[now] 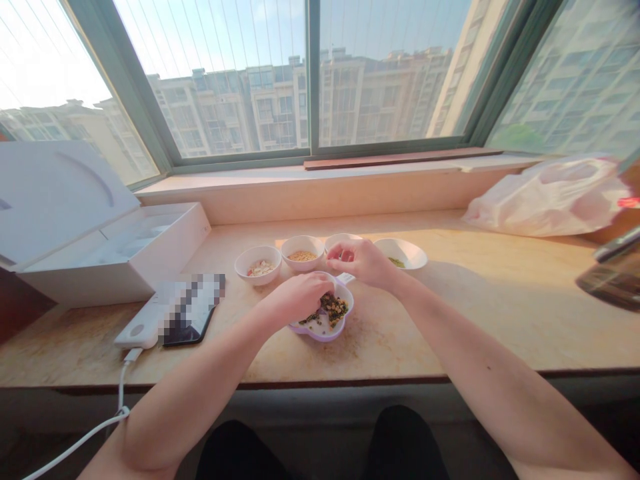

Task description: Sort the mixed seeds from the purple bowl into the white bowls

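A lavender-rimmed, lobed dish (327, 338) with a short handle holds mixed dark green and tan beans or grains (334, 308). My left hand (306, 295) reaches into it from the left, fingers bent down among the grains and their tips hidden. Beyond the dish, my right hand (357, 261) is at a white bowl (340, 239), fingers curled and pinched together over its near edge. That bowl's contents are mostly covered. To its left stand a white bowl of yellowish grains (302, 256) and one of pale, flat pieces (261, 268). On the right, a wider white bowl (415, 256) contains small green beans (397, 263).
An open white box (165, 250) stands at the left. Near it lie a white power bank (137, 330) with a cable (121, 383) and a dark phone (193, 323). A plastic bag (555, 197) and a dark glassy container (615, 273) are at the right. Windows rise behind.
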Action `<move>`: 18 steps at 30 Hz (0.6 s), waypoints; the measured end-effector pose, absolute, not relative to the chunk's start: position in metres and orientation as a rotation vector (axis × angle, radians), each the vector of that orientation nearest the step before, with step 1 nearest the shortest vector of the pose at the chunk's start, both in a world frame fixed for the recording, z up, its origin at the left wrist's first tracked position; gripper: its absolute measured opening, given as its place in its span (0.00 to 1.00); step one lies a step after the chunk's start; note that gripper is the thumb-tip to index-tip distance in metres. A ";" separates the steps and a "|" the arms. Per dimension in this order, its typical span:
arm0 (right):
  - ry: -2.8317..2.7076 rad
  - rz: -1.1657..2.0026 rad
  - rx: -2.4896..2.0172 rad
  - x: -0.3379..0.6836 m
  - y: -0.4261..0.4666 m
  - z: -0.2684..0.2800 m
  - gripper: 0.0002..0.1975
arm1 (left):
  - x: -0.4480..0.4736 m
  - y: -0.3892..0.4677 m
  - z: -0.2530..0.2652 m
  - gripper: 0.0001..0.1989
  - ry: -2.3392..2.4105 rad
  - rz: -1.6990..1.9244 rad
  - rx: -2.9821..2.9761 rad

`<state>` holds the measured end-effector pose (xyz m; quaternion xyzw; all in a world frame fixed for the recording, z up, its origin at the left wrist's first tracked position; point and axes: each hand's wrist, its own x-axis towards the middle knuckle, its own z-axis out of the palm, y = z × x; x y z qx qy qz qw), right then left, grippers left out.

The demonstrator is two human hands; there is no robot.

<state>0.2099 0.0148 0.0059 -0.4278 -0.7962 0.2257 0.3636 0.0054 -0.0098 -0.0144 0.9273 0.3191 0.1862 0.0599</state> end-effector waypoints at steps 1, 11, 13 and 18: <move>-2.048 0.580 -1.105 0.210 0.015 0.006 0.10 | 0.005 -0.009 -0.015 0.16 0.923 0.527 2.823; -2.034 0.536 -1.118 0.210 0.012 0.010 0.06 | 0.002 -0.001 -0.010 0.23 0.895 0.282 2.837; -2.013 0.541 -1.128 0.210 0.013 0.011 0.07 | 0.000 0.001 -0.007 0.22 0.872 0.300 2.833; -2.019 0.539 -1.127 0.211 0.013 0.011 0.08 | -0.005 0.005 -0.002 0.23 0.779 0.405 2.814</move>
